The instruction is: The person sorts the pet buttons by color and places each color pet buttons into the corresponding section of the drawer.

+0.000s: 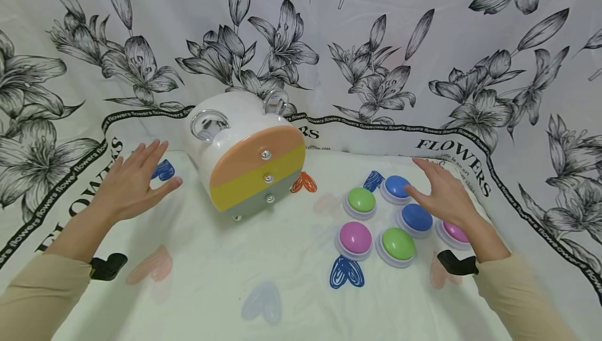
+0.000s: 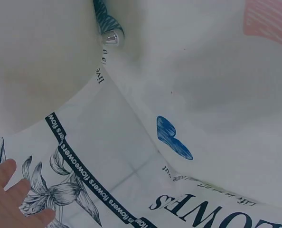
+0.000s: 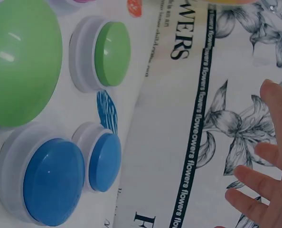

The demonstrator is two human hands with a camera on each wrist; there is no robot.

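Note:
My left hand (image 1: 136, 181) is held out with straight fingers, beside a white rounded box (image 1: 197, 158) at the left. The box front has orange, yellow and grey-green bands (image 1: 244, 184), each with a clear knob, and silver cup-like rings (image 1: 210, 126) on top. Over the right side, my right hand (image 1: 444, 192) spreads its fingers and holds nothing. Near it are round push buttons on white bases: blue ones (image 1: 417, 218), green ones (image 1: 398, 244) and pink ones (image 1: 355, 237). In the right wrist view, the right fingers (image 3: 255, 185) stand apart from the blue button (image 3: 54, 182).
A white cloth (image 1: 197, 283) printed with hearts covers the table. Behind it hangs a floral curtain (image 1: 357, 33) with a black lettered band. Dark straps (image 1: 109, 266) circle both wrists at the sleeve ends.

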